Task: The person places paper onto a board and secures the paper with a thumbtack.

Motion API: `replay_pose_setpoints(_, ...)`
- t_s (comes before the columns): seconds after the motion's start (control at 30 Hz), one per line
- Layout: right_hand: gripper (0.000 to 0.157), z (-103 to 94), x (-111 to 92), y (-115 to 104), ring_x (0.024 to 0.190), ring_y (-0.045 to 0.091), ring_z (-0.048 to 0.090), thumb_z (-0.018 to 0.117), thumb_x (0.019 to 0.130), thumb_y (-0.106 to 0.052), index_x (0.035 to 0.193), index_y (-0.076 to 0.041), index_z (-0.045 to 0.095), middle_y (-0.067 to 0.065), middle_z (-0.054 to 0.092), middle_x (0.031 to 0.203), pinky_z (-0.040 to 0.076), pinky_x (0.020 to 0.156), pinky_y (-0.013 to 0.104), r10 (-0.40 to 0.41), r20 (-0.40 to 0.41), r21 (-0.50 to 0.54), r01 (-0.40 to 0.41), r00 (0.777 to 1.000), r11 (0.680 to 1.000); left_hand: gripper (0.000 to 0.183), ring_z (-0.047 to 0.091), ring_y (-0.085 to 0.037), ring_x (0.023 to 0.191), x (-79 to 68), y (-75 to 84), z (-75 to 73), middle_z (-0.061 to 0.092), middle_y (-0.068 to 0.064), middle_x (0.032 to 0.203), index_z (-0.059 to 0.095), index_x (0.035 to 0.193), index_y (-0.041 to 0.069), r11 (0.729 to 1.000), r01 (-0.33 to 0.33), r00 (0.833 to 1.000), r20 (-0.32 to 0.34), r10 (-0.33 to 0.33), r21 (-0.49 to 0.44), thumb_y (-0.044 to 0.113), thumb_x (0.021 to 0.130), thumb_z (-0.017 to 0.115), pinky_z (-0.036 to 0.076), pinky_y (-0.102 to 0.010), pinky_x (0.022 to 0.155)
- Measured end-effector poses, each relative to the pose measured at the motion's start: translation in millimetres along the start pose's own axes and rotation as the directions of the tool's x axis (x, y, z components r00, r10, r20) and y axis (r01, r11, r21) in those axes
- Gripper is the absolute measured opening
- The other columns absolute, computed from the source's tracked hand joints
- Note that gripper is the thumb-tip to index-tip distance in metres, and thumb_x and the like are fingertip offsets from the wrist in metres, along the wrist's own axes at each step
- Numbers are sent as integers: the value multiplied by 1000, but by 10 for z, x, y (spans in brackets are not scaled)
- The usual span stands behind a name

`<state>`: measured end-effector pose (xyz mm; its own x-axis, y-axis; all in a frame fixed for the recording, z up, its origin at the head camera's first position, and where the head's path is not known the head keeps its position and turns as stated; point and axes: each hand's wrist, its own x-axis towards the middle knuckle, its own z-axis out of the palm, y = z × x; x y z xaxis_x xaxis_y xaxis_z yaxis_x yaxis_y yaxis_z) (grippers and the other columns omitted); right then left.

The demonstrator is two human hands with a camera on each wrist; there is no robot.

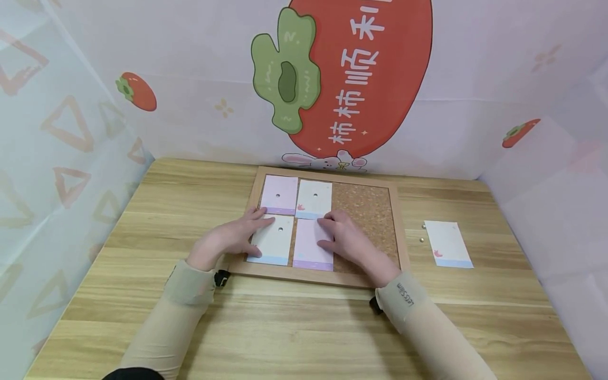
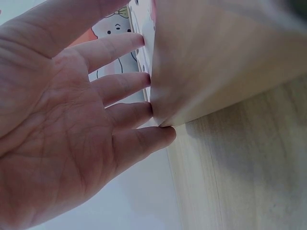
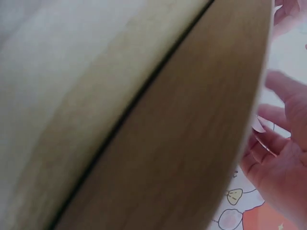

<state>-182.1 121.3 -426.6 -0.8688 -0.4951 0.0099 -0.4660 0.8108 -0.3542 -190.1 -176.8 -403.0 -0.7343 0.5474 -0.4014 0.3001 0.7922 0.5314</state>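
Observation:
On a wood-framed cork board [image 1: 363,211] lie two pinkish-purple notes and two white notes in two rows. The lower purple note [image 1: 311,245] shows no pin; my right hand [image 1: 351,240] has its thumb and fingertips at that note's right side and upper corner. Spread across the left side of the lower white note [image 1: 273,253] is my left hand [image 1: 233,235]. A round pin [image 1: 280,229] sits in that white note. The upper purple note [image 1: 279,187] and upper white note [image 1: 320,203] each carry a pin. A small paper corner [image 3: 259,126] appears among the right fingers.
Right of the board, another white note [image 1: 448,245] with a blue lower edge lies on the wooden table [image 1: 294,327]. Two small pins [image 1: 421,240] lie beside it. A printed cloth wall [image 1: 199,47] stands behind the board.

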Motion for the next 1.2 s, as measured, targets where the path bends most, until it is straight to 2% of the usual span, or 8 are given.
replay_pose_setpoints(0.23, 68, -22, -109, 38, 139, 32, 42, 76, 86, -46, 144, -14, 55, 12, 48, 150, 38, 117, 50, -92, 112, -88, 102, 989, 991, 87, -7, -43, 155, -4, 3, 0, 0, -19, 169, 26, 158, 7, 1000, -1, 1000, -2, 1, -6, 15, 88, 76, 22, -63, 121)
replay_pose_setpoints(0.43, 75, -28, -169, 25, 145, 34, 35, 70, 90, -51, 151, -15, 46, 12, 36, 160, 32, 120, 53, -101, 173, -134, 125, 980, 983, 87, -6, -43, 155, 1, 4, -1, 0, -19, 168, 26, 158, 6, 1000, 0, 1000, -2, 0, 8, 15, 87, 76, 22, -63, 121)
replay_pose_setpoints(0.67, 74, 27, -209, 5, 150, 39, 28, 60, 95, -54, 154, -14, 40, 12, 27, 165, 29, 121, 57, -81, 179, -189, 115, 981, 975, 87, -5, -44, 154, -2, 8, -6, 1, -21, 168, 26, 158, 5, 1000, -10, 1000, -5, 10, 18, 15, 87, 77, 23, -62, 121)
replay_pose_setpoints(0.93, 74, 54, -227, -32, 149, 36, 30, 57, 97, -53, 155, -13, 37, 7, 31, 164, 31, 119, 59, -66, 168, -225, 104, 984, 969, 87, -6, -43, 155, 3, 1, 5, 0, -19, 168, 26, 158, 7, 1000, -6, 1000, -8, 6, 8, 16, 87, 76, 25, -62, 120)
replay_pose_setpoints(1.2, 72, 69, -227, -28, 153, 36, 23, 55, 98, -53, 156, -15, 34, 4, 29, 166, 30, 118, 62, -42, 178, -220, 81, 983, 972, 87, -6, -43, 155, -7, 12, 0, 0, -20, 168, 27, 158, 6, 1000, -8, 1000, -10, 8, -4, 14, 87, 76, 25, -61, 120)
